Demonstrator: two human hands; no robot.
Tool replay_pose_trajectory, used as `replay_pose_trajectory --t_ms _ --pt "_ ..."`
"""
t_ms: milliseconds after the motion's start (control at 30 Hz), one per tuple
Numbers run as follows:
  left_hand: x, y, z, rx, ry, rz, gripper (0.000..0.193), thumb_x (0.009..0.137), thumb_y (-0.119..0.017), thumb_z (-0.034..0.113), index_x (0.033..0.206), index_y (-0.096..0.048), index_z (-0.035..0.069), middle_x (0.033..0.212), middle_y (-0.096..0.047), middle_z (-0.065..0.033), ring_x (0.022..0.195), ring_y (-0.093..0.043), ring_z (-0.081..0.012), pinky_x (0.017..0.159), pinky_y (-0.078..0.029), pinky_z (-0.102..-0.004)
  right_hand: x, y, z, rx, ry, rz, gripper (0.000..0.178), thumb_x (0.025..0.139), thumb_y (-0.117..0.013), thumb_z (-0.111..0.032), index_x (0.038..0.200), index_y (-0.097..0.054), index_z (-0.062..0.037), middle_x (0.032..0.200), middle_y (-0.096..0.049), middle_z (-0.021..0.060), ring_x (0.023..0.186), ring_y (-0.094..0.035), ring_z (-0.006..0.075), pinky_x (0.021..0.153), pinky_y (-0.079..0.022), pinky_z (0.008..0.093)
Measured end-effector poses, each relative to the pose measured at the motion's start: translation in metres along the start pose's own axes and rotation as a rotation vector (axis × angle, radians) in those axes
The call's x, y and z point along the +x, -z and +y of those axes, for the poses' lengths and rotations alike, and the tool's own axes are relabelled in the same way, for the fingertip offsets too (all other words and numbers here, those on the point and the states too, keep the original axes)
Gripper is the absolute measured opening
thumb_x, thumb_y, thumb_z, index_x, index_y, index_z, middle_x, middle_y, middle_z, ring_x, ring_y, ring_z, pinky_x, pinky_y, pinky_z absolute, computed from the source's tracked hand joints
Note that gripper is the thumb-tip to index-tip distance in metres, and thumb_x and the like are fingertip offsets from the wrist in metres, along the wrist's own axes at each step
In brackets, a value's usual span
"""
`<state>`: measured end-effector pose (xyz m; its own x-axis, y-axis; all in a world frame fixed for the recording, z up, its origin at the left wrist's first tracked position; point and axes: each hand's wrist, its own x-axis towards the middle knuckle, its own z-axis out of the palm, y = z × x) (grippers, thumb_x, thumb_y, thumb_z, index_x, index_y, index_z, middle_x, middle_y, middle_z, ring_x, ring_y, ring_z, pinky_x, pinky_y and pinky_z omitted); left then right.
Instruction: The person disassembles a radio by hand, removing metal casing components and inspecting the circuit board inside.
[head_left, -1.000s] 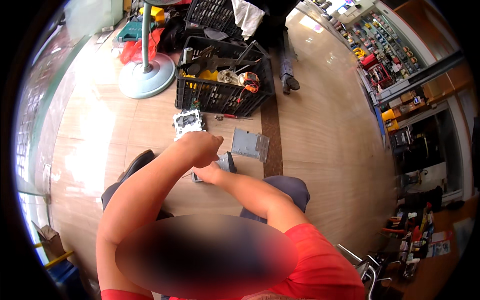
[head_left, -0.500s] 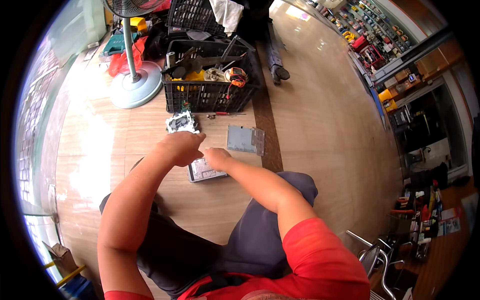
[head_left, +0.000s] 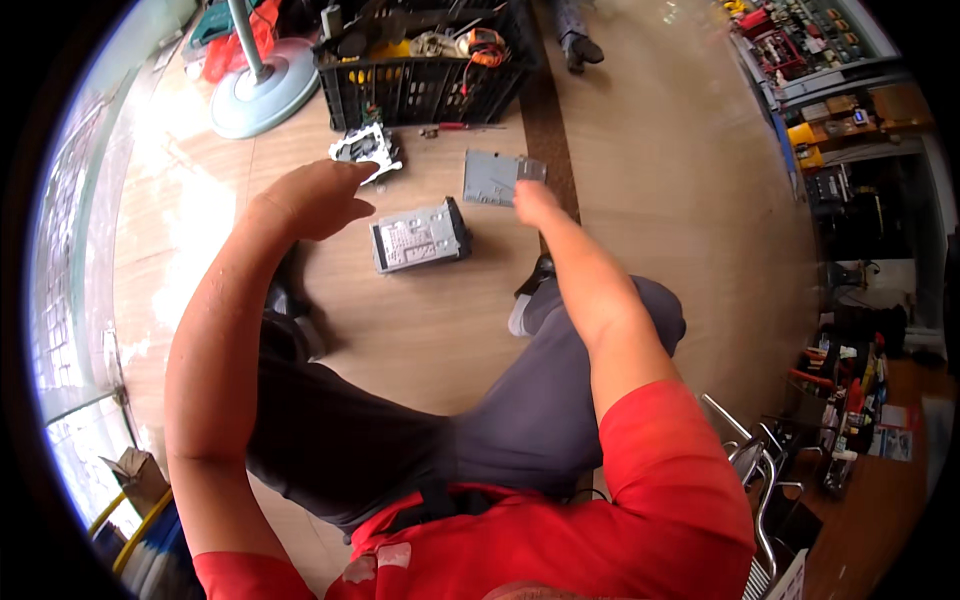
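Silver sheet-metal electronics unit (head_left: 418, 236), head view: boxy, sitting on the tiled floor (head_left: 420, 335) between the person's feet, slightly skewed. Top face has a paler patch of fine dark markings toward the left, plain metal toward the right; both ends dark, the right one a thicker black piece. Neither hand on it.

Left hand (head_left: 318, 198) open, thumb and fingers spread, nothing between them. Fingertips overlap the near edge of the white-framed mechanism (head_left: 378, 150), dark parts inside its frame; contact unclear.

Right hand (head_left: 537, 203) over the near right corner of the grey metal cover plate (head_left: 489, 177). Plate is flat, thin, with a darker strip on its right side. Fingertips hidden, can't tell if they grip it.

Red-handled screwdriver (head_left: 455, 126) beyond, near the black plastic crate (head_left: 430, 100).
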<state>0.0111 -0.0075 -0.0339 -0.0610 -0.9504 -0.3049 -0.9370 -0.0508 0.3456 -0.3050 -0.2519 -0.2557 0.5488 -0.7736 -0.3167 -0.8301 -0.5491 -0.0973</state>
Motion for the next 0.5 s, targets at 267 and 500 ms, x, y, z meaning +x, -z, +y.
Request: replay_pose_trajectory --t_ms 267,500 --pt "0.002 0.0 0.005 -0.026 0.081 -0.116 0.058 0.092 -0.065 0.024 0.143 -0.046 0.006 0.112 -0.068 -0.0223 0.107 -0.063 -0.0387 0.094 -0.049 -0.0453 0.01 -0.035 0.028 0.152 -0.175 -0.028 0.019 0.089 -0.067 -0.02 0.098 -0.068 -0.0038 0.101 -0.07 0.0215 0.101 -0.065 0.0396 0.086 -0.053 0.0468" --pt "0.0 -0.012 0.022 -0.034 0.046 -0.049 0.046 0.092 -0.065 0.021 0.133 -0.054 0.005 0.109 -0.069 -0.0173 0.105 -0.065 -0.0348 0.09 -0.052 -0.0428 0.058 -0.108 0.046 0.489 -0.326 -0.071 0.018 0.086 -0.072 -0.02 0.094 -0.068 -0.0038 0.089 -0.071 0.016 0.085 -0.068 0.0282 0.077 -0.053 0.0396"
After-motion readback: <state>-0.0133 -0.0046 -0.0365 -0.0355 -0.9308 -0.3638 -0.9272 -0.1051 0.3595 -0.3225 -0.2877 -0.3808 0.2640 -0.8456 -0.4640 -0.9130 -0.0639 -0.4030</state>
